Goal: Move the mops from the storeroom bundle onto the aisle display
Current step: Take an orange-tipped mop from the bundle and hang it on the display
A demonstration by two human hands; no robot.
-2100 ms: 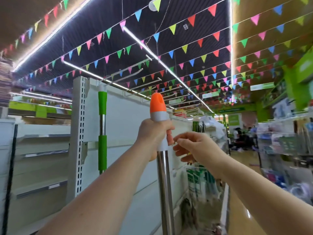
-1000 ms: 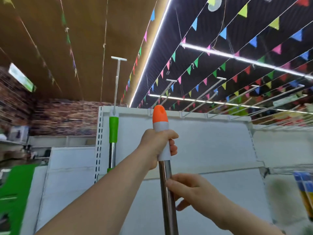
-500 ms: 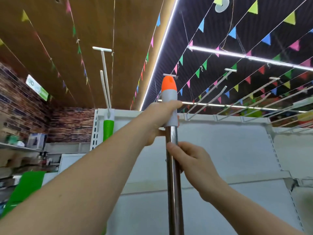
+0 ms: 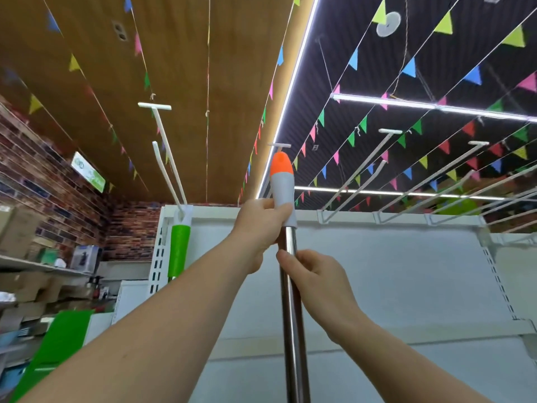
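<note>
Both hands (image 4: 258, 225) (image 4: 316, 274), mop handle (image 4: 283, 184) higher, nearer hook (image 4: 279, 146)

Both forearms are bare to the frame edge, left hand (image 4: 255, 225) and right hand (image 4: 316, 274) ungloved.

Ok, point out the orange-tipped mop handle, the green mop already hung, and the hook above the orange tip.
orange-tipped mop handle (image 4: 281, 167): head view, on its orange cap.
green mop (image 4: 179, 248): head view, on its green grip.
hook (image 4: 279, 146): head view, on its white end bar.
</note>
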